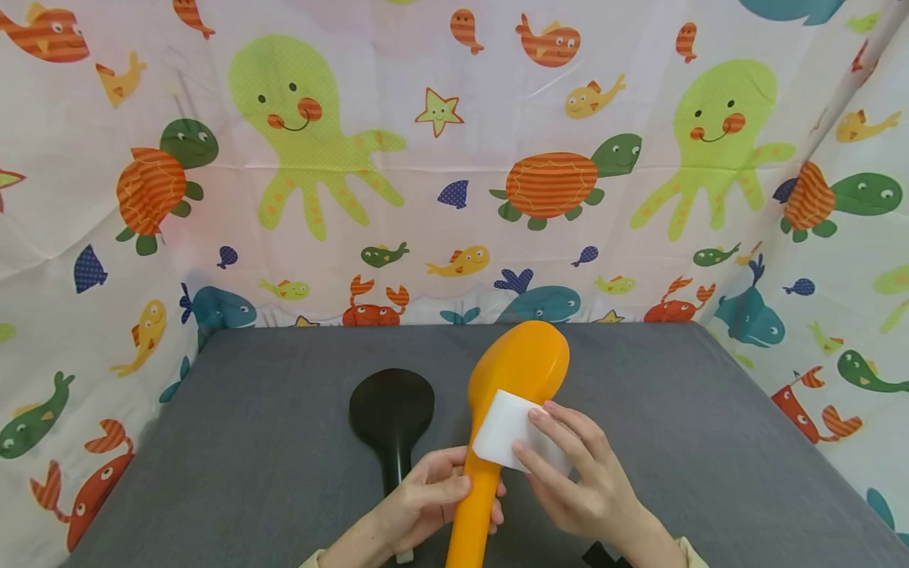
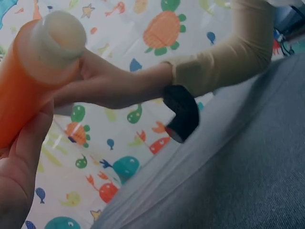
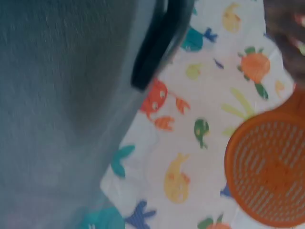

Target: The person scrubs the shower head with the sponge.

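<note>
My left hand (image 1: 429, 497) grips the handle of an orange skimmer (image 1: 521, 359), which is held tilted with its head up and away from me. In the right wrist view the round skimmer head (image 3: 271, 167) shows many slots. My right hand (image 1: 582, 473) holds a white sponge (image 1: 504, 434) against the skimmer where handle and head meet. The left wrist view shows the pale, translucent handle end (image 2: 59, 36) close up, with left-hand fingers (image 2: 24, 167) around the handle.
A black utensil with a round head (image 1: 392, 402) lies on the grey cloth-covered table (image 1: 270, 442), left of the skimmer; my left hand partly hides its handle. A white curtain (image 1: 426, 189) printed with sea animals stands behind the table and along both sides.
</note>
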Tool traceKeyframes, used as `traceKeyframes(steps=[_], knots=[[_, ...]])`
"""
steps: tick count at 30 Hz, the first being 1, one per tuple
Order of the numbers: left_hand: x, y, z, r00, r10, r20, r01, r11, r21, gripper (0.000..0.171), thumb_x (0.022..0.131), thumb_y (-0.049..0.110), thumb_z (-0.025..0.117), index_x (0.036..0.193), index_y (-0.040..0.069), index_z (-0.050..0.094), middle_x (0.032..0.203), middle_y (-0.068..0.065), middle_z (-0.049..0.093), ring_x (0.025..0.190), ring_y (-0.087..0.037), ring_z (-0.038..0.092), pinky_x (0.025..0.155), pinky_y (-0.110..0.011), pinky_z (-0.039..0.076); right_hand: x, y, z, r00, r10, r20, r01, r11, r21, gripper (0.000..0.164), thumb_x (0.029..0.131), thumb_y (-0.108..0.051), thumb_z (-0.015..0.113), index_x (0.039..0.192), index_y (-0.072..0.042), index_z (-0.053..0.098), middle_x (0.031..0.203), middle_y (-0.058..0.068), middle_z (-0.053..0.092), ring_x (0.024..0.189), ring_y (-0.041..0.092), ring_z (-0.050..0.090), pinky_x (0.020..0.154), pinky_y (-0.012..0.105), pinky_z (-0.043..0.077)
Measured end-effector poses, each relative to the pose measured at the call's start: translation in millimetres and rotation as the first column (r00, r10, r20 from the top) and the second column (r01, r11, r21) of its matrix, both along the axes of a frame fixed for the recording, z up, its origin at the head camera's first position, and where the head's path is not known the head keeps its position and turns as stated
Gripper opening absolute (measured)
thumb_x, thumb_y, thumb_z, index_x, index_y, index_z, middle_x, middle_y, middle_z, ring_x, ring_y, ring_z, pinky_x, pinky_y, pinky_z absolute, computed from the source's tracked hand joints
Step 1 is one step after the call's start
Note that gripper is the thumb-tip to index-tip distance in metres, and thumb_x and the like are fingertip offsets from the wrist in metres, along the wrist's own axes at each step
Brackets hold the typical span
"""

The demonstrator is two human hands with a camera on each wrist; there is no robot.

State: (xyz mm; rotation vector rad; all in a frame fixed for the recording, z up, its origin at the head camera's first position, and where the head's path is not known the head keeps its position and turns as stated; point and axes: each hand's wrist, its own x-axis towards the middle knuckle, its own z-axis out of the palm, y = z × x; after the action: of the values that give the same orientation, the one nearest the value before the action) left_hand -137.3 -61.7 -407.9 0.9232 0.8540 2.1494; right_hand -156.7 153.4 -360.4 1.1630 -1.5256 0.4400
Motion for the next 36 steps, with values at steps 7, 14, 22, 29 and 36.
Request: traceKeyframes(steps=[7,14,22,29,36], knots=[[-0.7,1,-4.2,0.995,0.010,-0.099,-0.015,0.998,-0.053,0.033,0.099,0.005,0.028,0.129,-0.003,0.041,0.110,-0.004,0.060,0.096,-0.016,0.063,0.093,-0.034,0.046,-18.6,14,11.2,0.982,0.017,0.186,0.039,0.955,-0.294,0.033,0.094,-0.023,0.054,0.109,0.004,0.061,0.115,0.031,0.052,0.104,0.038,0.051,0.096,0.026,0.041],[-2.0,2,-7.6,0.991,0.004,-0.136,-0.009,0.999,-0.035,0.035,0.098,0.002,0.029,0.129,-0.015,0.030,0.110,-0.005,0.059,0.095,-0.016,0.064,0.091,-0.031,0.047,-13.1,22,7.5,0.876,0.093,0.473,0.118,0.910,-0.397,0.037,0.095,-0.019,0.051,0.118,0.010,0.053,0.127,0.028,0.047,0.113,0.025,0.049,0.094,0.020,0.042],[-1.7,2,-4.6,0.991,0.056,-0.120,-0.062,0.997,-0.047,0.034,0.099,0.003,0.029,0.131,-0.006,0.038,0.110,-0.005,0.060,0.095,-0.016,0.064,0.093,-0.034,0.045,-9.5,10,-5.7,0.979,0.187,0.076,-0.161,0.950,-0.268,0.022,0.090,-0.015,0.057,0.099,0.004,0.061,0.112,0.032,0.048,0.106,0.040,0.046,0.096,0.032,0.041],[-8.2,-2,-7.9,0.967,0.026,-0.252,-0.049,0.995,-0.086,0.037,0.099,0.003,0.036,0.132,-0.013,0.030,0.110,-0.031,0.051,0.095,-0.035,0.062,0.092,-0.040,0.046,-14.4,24,9.1,0.881,0.281,0.381,-0.080,0.882,-0.464,0.031,0.093,-0.007,0.048,0.114,0.015,0.050,0.123,0.029,0.048,0.109,0.027,0.050,0.092,0.024,0.045],[-15.7,-11,-4.9,0.920,0.032,-0.390,-0.099,0.984,-0.151,0.041,0.098,0.006,0.044,0.131,-0.013,0.031,0.107,-0.045,0.040,0.089,-0.057,0.048,0.088,-0.048,0.046,-13.6,37,17.5,0.729,0.225,0.647,0.148,0.871,-0.469,0.038,0.090,0.011,0.037,0.126,0.009,0.049,0.125,0.003,0.054,0.104,0.015,0.052,0.088,0.015,0.044]])
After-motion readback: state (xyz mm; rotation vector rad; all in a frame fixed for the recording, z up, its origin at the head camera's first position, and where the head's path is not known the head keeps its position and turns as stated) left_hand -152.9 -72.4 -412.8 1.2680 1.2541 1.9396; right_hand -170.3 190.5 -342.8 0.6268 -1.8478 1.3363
